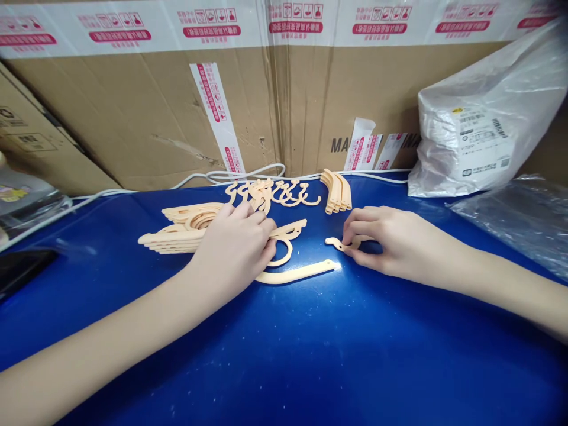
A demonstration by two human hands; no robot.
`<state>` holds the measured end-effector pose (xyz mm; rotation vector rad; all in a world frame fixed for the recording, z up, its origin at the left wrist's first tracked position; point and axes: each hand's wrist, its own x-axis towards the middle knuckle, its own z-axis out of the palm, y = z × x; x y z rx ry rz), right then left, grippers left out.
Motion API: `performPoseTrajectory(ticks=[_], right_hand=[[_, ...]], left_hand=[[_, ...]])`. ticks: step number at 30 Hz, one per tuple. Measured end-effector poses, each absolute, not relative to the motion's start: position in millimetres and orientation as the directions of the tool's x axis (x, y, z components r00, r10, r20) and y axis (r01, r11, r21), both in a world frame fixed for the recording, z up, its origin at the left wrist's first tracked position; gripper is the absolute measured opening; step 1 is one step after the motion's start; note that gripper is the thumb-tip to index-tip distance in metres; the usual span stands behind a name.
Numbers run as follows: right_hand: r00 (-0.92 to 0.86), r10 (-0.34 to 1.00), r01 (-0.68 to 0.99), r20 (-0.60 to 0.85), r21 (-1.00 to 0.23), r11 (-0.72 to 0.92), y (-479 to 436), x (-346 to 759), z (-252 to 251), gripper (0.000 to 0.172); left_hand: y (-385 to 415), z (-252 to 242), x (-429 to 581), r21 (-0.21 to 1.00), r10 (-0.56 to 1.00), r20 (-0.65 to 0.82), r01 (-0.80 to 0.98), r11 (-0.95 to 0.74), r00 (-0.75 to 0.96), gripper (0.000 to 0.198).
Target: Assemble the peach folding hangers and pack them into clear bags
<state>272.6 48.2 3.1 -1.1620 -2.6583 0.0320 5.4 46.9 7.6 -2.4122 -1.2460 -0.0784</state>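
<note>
Peach-coloured small plastic hook piece (333,242) lies flat on the glossy blue table top (310,355), right of centre, pinched between the thumb and fingertips of my right hand (381,242). The fingers are closed on it, and the low grip seems meant to keep it level against the surface. My left hand (235,251) lies palm down, fingers bent together, on a peach plastic piece with a scrolled arm and a ring (287,236). It presses from above, likely to stop the piece sliding, but I cannot tell whether the thumb grips it underneath. To the left of that hand is a flat stack of matching peach arms (173,239). A single long curved peach strip (297,273) lies just in front of my left fingers, between both hands. Farther back, a row of peach hooks (284,192) and a bundle of curved peach bars on edge (337,190) lie sorted by kind, probably so each is easy to reach. Behind them run a white cable (248,174) and brown cardboard boxes (146,118). A white plastic parcel bag (483,118) rests at the right.
</note>
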Motion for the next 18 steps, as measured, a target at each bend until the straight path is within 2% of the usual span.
performPoseTrajectory(ticks=[4,7,11,14,18], right_hand=[[-0.620,0.759,0.709,0.198,-0.273,0.651,49.0,272.4,3.0,0.010],[-0.619,0.756,0.687,0.214,-0.318,0.653,50.2,270.5,2.9,0.003],[-0.617,0.755,0.689,0.223,-0.311,0.655,52.5,269.8,3.9,0.004],[-0.629,0.752,0.692,0.199,-0.298,0.658,54.8,272.1,3.9,0.008],[-0.695,0.683,0.627,0.224,-0.274,0.729,56.6,273.5,0.5,0.015]], left_hand=[[43.2,7.0,7.0,-0.327,0.704,0.331,0.776,-0.539,0.628,0.023],[34.9,7.3,11.9,-0.193,0.625,0.409,0.732,-0.653,0.665,0.025],[26.3,3.5,16.0,0.069,0.616,0.326,0.632,-0.772,0.717,0.028],[28.5,-4.2,14.3,0.153,0.627,0.244,0.609,-0.778,0.740,0.029],[37.3,-15.5,11.6,0.274,0.632,0.191,0.578,-0.769,0.751,0.020]])
